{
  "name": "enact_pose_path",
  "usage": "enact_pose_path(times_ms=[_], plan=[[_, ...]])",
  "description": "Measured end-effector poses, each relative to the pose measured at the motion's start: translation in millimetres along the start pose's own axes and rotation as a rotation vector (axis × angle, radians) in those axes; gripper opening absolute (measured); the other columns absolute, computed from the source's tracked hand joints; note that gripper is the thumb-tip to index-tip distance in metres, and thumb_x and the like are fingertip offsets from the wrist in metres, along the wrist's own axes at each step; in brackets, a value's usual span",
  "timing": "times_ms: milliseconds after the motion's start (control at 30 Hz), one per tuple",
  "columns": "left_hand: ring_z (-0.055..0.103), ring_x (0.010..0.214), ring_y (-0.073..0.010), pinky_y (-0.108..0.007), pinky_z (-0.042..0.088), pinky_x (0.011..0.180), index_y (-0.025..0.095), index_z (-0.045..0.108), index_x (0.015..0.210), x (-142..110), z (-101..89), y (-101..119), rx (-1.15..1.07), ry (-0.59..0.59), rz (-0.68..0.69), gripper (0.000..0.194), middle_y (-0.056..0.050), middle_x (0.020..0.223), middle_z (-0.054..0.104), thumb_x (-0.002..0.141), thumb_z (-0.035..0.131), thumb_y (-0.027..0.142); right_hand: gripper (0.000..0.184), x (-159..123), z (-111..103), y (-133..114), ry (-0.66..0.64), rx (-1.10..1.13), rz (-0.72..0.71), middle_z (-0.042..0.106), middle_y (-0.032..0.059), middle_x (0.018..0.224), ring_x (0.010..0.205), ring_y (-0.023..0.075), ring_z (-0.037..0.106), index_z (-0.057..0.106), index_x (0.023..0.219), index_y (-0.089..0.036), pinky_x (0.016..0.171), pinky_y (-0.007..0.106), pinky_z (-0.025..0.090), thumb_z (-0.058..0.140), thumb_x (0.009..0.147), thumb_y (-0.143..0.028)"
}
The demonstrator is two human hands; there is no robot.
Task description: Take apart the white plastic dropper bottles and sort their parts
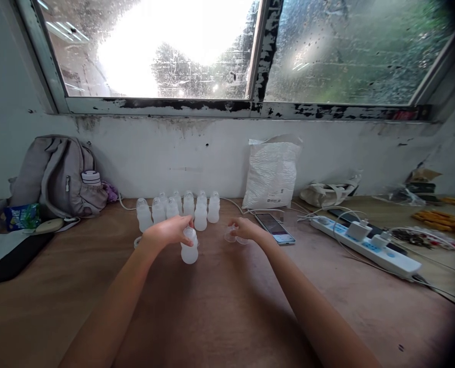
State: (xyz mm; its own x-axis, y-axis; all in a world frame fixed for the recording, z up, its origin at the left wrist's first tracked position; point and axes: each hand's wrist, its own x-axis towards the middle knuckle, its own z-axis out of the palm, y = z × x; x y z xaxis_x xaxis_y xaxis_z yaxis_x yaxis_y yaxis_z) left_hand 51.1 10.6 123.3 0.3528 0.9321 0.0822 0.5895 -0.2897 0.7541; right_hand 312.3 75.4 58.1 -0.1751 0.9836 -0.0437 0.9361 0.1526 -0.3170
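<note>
My left hand (pixel 171 230) grips a frosted white baby bottle (pixel 189 253) by its upper part; the bottle looks upright, near the middle of the table. My right hand (pixel 244 228) has its fingertips closed on a small clear cap (pixel 229 236) at table level, partly hidden by the fingers. Beside it, under the palm, lies another clear cap (pixel 242 240). Behind my left hand stand several similar frosted bottles (pixel 200 214) with clear tops, grouped in rows. A small white ring (pixel 137 242) lies left of my left wrist, partly covered by it.
A phone (pixel 275 228) lies right of my right hand, before a white plastic package (pixel 272 174) against the wall. Farther right is a power strip (pixel 365 245) with plugs and cables. A grey backpack (pixel 54 179) and a black flat item (pixel 16 258) occupy the left.
</note>
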Motion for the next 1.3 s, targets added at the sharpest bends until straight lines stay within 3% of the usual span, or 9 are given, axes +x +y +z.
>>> enact_pose_path(times_ms=[167, 300, 433, 500, 600, 733, 833, 1000, 1300], plan=[[0.047, 0.045, -0.0129, -0.02, 0.03, 0.041, 0.024, 0.061, 0.063, -2, 1.0, 4, 0.017, 0.054, 0.089, 0.027, 0.005, 0.057, 0.052, 0.039, 0.074, 0.024, 0.036, -7, -10, -4, 0.0, 0.061, -0.044, 0.06, 0.0118, 0.102, 0.096, 0.0251, 0.054, 0.061, 0.1, -0.016, 0.078, 0.033, 0.04, 0.064, 0.065, -0.022], [0.055, 0.059, -0.017, -0.021, 0.036, 0.046, 0.026, 0.063, 0.079, -5, 1.9, 19, -0.008, 0.101, 0.199, 0.034, 0.001, 0.066, 0.058, 0.047, 0.072, 0.03, 0.041, -26, -30, -29, 0.003, 0.377, -0.295, 0.052, 0.0083, 0.118, 0.11, 0.0219, 0.046, 0.052, 0.114, -0.021, 0.087, 0.032, 0.038, 0.055, 0.075, -0.035], [0.058, 0.071, -0.0182, -0.023, 0.044, 0.056, 0.023, 0.062, 0.083, -7, 0.9, 38, -0.229, 0.117, 0.322, 0.028, -0.003, 0.076, 0.061, 0.056, 0.068, 0.031, 0.05, -50, -46, -61, -0.296, 0.866, -0.542, 0.055, 0.0073, 0.111, 0.103, 0.0208, 0.05, 0.051, 0.114, -0.019, 0.083, 0.032, 0.042, 0.062, 0.069, -0.035], [0.058, 0.066, -0.0164, -0.024, 0.045, 0.054, 0.022, 0.059, 0.083, -7, 2.6, 43, -0.416, 0.099, 0.325, 0.027, -0.002, 0.076, 0.06, 0.059, 0.066, 0.031, 0.052, -57, -44, -72, -0.407, 1.054, -0.57, 0.059, 0.0075, 0.102, 0.093, 0.0191, 0.055, 0.05, 0.112, -0.017, 0.077, 0.031, 0.044, 0.065, 0.066, -0.034], [0.057, 0.059, -0.0152, -0.024, 0.044, 0.05, 0.021, 0.054, 0.082, -3, 10.5, 42, -0.706, -0.032, 0.294, 0.028, -0.003, 0.074, 0.06, 0.059, 0.065, 0.034, 0.06, -62, -31, -83, -0.594, 1.318, -0.562, 0.061, 0.006, 0.088, 0.077, 0.0178, 0.06, 0.045, 0.113, -0.016, 0.068, 0.032, 0.047, 0.068, 0.061, -0.035], [0.057, 0.059, -0.0152, -0.025, 0.045, 0.053, 0.02, 0.053, 0.075, 4, 25.1, 39, -0.96, -0.118, 0.267, 0.023, -0.002, 0.067, 0.058, 0.059, 0.064, 0.031, 0.055, -60, -8, -89, -0.856, 1.453, -0.527, 0.06, 0.0041, 0.075, 0.064, 0.0171, 0.059, 0.046, 0.105, -0.014, 0.055, 0.032, 0.049, 0.069, 0.059, -0.035], [0.056, 0.058, -0.0147, -0.024, 0.044, 0.053, 0.019, 0.055, 0.074, 3, 32.2, 43, -1.058, -0.111, 0.242, 0.018, 0.0, 0.055, 0.053, 0.06, 0.062, 0.029, 0.048, -58, 3, -92, -0.947, 1.471, -0.529, 0.062, 0.0065, 0.078, 0.06, 0.015, 0.058, 0.049, 0.093, -0.013, 0.052, 0.028, 0.048, 0.07, 0.055, -0.033], [0.05, 0.044, -0.0089, -0.023, 0.045, 0.054, 0.019, 0.054, 0.073, -2, 35.6, 52, -1.129, -0.024, 0.228, 0.015, 0.007, 0.044, 0.04, 0.064, 0.062, 0.028, 0.041, -59, 8, -95, -0.97, 1.469, -0.576, 0.063, 0.0052, 0.07, 0.059, 0.0165, 0.059, 0.052, 0.086, -0.012, 0.051, 0.026, 0.047, 0.067, 0.054, -0.033], [0.046, 0.04, -0.0074, -0.023, 0.047, 0.052, 0.018, 0.051, 0.083, 0, 33.0, 51, -1.231, 0.229, 0.198, 0.019, 0.009, 0.043, 0.04, 0.065, 0.057, 0.019, 0.029, -73, -8, -110, -0.702, 1.375, -0.35, 0.058, -0.0002, 0.06, 0.049, 0.0143, 0.057, 0.052, 0.084, -0.014, 0.044, 0.025, 0.046, 0.063, 0.059, -0.023]])
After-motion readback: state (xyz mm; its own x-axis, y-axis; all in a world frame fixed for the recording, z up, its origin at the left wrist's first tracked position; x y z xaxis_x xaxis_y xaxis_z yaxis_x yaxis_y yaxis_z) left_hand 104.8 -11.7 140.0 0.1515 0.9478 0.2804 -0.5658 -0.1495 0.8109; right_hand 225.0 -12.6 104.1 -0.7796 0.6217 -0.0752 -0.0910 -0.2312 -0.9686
